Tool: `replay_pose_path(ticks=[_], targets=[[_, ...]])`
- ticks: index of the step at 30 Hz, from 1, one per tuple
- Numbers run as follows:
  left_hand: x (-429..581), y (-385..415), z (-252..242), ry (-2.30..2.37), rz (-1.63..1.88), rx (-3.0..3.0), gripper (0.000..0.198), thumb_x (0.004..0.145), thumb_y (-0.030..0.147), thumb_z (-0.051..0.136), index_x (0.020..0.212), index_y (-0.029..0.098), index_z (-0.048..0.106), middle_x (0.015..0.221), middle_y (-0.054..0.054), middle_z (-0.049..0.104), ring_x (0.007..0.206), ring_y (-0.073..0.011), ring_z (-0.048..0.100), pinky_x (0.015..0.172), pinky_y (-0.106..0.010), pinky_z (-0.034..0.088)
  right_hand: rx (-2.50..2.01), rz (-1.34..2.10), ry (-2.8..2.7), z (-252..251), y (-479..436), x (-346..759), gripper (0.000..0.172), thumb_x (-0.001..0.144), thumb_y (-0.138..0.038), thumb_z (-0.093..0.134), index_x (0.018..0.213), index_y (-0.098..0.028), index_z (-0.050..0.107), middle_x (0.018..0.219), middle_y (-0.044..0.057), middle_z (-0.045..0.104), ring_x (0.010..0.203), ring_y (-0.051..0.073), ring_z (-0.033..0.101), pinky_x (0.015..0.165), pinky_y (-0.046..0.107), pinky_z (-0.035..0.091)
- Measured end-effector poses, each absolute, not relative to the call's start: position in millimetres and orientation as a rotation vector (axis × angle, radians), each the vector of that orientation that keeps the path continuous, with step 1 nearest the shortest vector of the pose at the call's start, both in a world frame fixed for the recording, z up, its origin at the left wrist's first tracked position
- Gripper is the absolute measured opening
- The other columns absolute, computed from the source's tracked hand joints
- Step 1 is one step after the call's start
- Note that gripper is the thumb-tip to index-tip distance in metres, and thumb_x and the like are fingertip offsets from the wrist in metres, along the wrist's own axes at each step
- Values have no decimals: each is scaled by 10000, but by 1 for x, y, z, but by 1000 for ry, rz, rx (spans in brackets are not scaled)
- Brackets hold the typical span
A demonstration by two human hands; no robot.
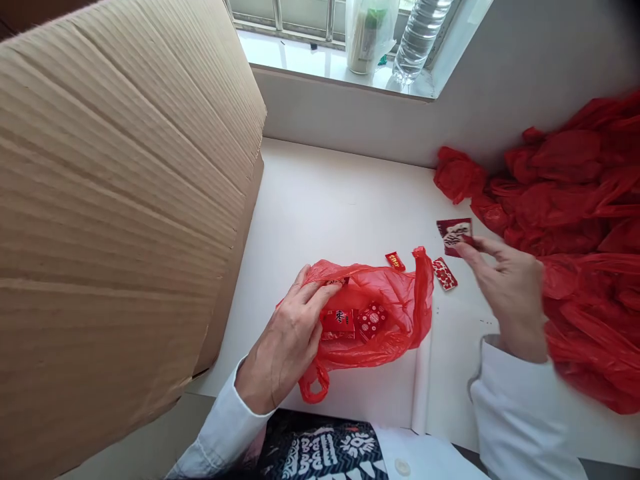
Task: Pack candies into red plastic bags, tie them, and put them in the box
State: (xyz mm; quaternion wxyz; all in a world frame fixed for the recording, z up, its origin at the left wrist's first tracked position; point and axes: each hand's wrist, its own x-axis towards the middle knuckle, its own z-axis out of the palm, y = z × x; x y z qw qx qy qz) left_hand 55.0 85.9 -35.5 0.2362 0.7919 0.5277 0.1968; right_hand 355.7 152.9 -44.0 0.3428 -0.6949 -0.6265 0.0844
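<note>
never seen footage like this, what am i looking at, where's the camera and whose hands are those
This is one picture from a camera worn on a person's head, looking down at their own bare hands. The left hand grips the mouth of a red bag with little red packets inside it. The right hand pinches a small red card. Two loose packets lie on the white table. A pile of red bags sits on the right, a cardboard box on the left.
</note>
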Motion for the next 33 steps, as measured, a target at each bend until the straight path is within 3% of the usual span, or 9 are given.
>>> replay_pose_path(ticks=[3,6,9,13,17,21,26,31,33], targets=[[55,80,-32,1454,509,2233,605,800,-83,311,1278,238,498,1270,-21,577,1261,-226,495,1071,-473,456,-1919,111,-1760,-83,173,361,413,869,-433,511,1046,-119,714,1005,167,709,943,308,636,873,451,435],[54,77,-29,1442,526,2322,612,788,-89,291,1249,239,525,1239,-16,599,1213,-221,545,1045,-463,488,-1900,207,-1894,-101,175,361,385,871,-408,482,1067,-167,711,1061,116,709,887,247,644,821,372,464],[52,79,-28,1420,604,2384,583,795,-63,281,1197,242,574,1248,-16,607,1251,-232,529,1015,-429,520,-1939,190,-1879,-95,165,372,410,900,-394,412,1089,-175,702,1090,104,703,769,206,633,775,347,469],[45,79,-31,1412,686,2462,542,813,-20,308,1177,266,590,1372,-4,530,1411,-267,310,1046,-428,492,-2077,103,-1756,-77,146,409,422,900,-415,400,1062,-184,715,997,99,725,619,176,588,709,338,456],[38,67,-30,1430,770,2494,470,880,68,369,1228,325,553,1449,31,453,1409,-288,313,1073,-485,449,-2222,82,-1628,-74,128,439,449,897,-437,399,1050,-164,721,847,115,727,582,202,580,618,346,429],[31,46,-23,1455,781,2467,526,884,108,426,1340,370,457,1534,17,318,1429,-335,246,1134,-580,306,-2198,230,-1606,-73,120,434,416,904,-478,431,1030,-205,720,908,84,731,701,213,640,678,346,474],[26,18,-23,1472,515,2569,623,856,517,512,1427,312,370,1595,-118,85,1398,-476,195,977,-654,413,-1765,537,-1702,-47,110,396,479,891,-536,493,1284,-269,559,1124,65,671,981,202,644,833,327,515],[26,12,-36,1588,488,2553,552,887,160,460,1405,338,395,1594,-103,111,1403,-407,254,1020,-589,423,-1391,503,-2079,-23,100,346,786,771,-608,630,1427,-252,383,1247,106,570,996,217,613,824,347,537],[26,15,-37,1583,585,2509,511,884,104,451,1335,343,481,1588,-68,162,1411,-383,261,1074,-580,378,-1361,424,-2195,-19,99,329,560,822,-469,647,1323,-266,502,1187,68,609,959,187,624,773,295,534]])
